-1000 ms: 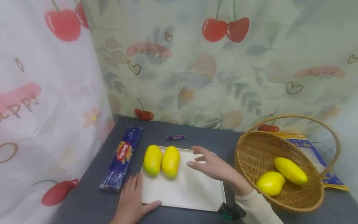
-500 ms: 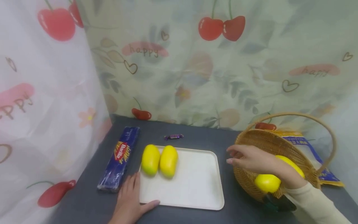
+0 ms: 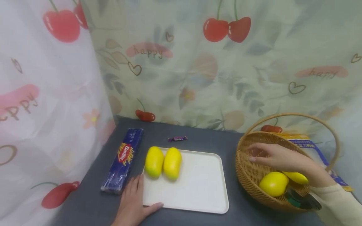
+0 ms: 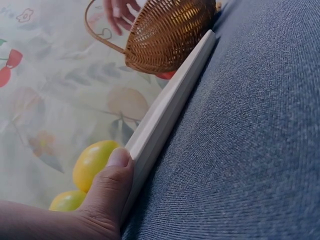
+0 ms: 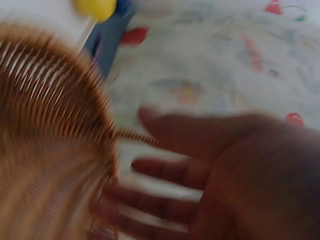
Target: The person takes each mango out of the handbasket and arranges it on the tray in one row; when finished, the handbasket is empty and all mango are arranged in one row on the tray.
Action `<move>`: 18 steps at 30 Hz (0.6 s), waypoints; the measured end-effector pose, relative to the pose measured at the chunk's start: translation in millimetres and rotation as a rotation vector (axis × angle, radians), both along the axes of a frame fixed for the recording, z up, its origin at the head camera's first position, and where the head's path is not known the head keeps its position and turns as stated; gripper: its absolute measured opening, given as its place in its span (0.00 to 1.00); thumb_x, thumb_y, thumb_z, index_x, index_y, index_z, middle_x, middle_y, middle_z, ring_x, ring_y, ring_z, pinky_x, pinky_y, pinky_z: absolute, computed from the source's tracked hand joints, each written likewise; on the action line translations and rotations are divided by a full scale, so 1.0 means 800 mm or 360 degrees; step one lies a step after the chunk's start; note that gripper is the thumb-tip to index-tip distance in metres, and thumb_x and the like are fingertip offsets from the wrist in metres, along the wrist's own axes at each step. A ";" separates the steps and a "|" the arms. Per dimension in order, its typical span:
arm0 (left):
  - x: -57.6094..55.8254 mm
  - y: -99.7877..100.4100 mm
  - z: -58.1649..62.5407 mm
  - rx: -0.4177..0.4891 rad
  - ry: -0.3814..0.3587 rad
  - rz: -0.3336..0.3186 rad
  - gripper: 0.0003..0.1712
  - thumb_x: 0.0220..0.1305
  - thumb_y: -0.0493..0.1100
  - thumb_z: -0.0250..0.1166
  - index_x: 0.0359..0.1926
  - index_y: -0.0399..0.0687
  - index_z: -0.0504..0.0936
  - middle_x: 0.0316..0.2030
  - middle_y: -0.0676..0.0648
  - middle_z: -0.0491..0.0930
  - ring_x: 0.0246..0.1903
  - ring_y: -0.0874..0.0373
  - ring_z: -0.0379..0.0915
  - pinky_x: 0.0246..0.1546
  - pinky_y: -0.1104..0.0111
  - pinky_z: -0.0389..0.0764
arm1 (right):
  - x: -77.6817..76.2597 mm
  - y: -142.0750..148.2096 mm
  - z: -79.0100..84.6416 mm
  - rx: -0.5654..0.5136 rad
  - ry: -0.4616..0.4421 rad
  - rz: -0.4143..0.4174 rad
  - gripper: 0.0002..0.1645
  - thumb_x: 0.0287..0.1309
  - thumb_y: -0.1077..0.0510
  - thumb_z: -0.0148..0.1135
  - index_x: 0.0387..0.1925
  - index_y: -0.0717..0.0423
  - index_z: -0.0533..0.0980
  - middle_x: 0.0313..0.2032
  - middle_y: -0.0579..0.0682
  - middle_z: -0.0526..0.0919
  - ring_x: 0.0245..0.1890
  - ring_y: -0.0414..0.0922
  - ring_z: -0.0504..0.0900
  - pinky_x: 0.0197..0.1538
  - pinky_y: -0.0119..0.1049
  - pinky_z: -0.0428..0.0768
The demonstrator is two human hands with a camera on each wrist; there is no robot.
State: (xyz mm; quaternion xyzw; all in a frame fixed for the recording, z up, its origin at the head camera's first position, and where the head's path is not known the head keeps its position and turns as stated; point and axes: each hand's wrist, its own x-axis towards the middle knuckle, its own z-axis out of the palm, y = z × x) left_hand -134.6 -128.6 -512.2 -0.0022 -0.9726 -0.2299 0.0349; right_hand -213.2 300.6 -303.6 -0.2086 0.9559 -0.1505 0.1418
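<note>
My left hand (image 3: 133,197) rests at the near left corner of a white tray (image 3: 202,185), fingers straight along its left edge. In the left wrist view the thumb (image 4: 112,180) lies against the tray's rim. Two yellow mangoes (image 3: 154,161) stand side by side on the tray's left part. Over the mouth of a wicker basket (image 3: 245,171) hovers my right hand (image 3: 278,158), holding nothing, with its fingers spread and loosely bent in the right wrist view. Below it in the basket lie a rounded yellow fruit (image 3: 274,184) and a longer yellow mango (image 3: 298,178), partly hidden by the wrist.
A blue pack of spaghetti (image 3: 122,160) lies left of the tray. Behind the tray is a small purple wrapped candy (image 3: 178,138). A blue, yellow and white bag (image 3: 311,145) sits behind the basket, whose handle (image 3: 294,115) arches upward. Patterned curtains (image 3: 181,78) border the table.
My right hand has moved right, from above the tray to over the basket. My left hand stays at the tray's corner, and the fruits keep their places.
</note>
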 end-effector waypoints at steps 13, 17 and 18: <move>0.000 0.000 -0.001 -0.0020 0.0024 -0.0004 0.74 0.25 0.86 0.49 0.67 0.41 0.47 0.63 0.37 0.54 0.62 0.40 0.46 0.59 0.43 0.52 | -0.034 0.129 -0.053 0.0376 0.0010 -0.0327 0.46 0.48 0.47 0.60 0.55 0.79 0.58 0.51 0.76 0.66 0.49 0.70 0.66 0.47 0.61 0.66; 0.001 0.001 -0.002 -0.0029 0.0042 -0.0002 0.74 0.24 0.86 0.49 0.67 0.41 0.47 0.63 0.38 0.55 0.62 0.40 0.46 0.59 0.43 0.53 | -0.036 0.142 -0.066 0.0349 0.0009 -0.0313 0.45 0.48 0.47 0.60 0.55 0.80 0.59 0.49 0.75 0.69 0.47 0.69 0.67 0.47 0.61 0.67; 0.001 0.001 -0.002 -0.0029 0.0041 0.0000 0.74 0.24 0.86 0.49 0.67 0.41 0.47 0.63 0.38 0.55 0.62 0.41 0.46 0.59 0.44 0.53 | -0.036 0.143 -0.068 0.0328 0.0005 -0.0315 0.45 0.48 0.48 0.60 0.55 0.80 0.58 0.49 0.75 0.68 0.48 0.69 0.67 0.48 0.61 0.66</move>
